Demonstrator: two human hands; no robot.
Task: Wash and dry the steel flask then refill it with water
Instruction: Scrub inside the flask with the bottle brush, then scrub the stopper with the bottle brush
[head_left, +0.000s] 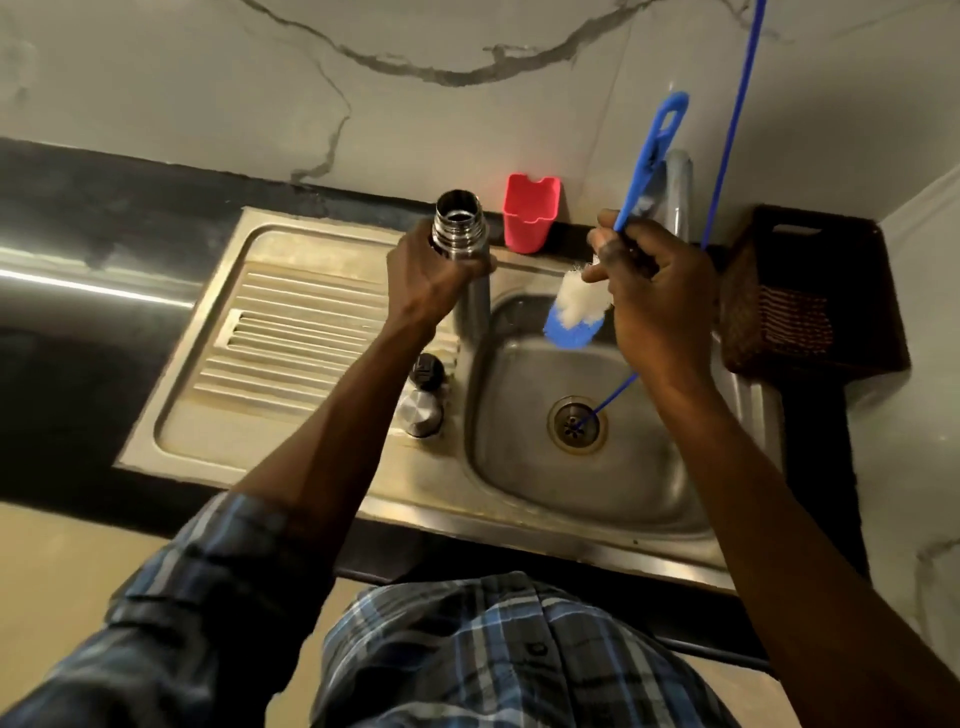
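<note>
My left hand (434, 275) grips the steel flask (460, 223) just below its threaded neck and holds it upright over the sink's left rim, mouth open and uncapped. My right hand (649, 291) holds a blue bottle brush (576, 312) by its handle above the sink basin (519, 457); the white and blue bristle head points down and left, the handle tip up toward the wall. Brush and flask are apart. The flask's steel cap (420, 413) and a dark stopper (427, 370) lie on the drainboard beside the basin.
A red plastic holder (530, 213) stands at the sink's back edge. The steel tap (679, 187) rises behind my right hand. A thin blue cord (727, 140) runs from above down to the drain (575, 423). A dark woven basket (810, 296) sits at the right.
</note>
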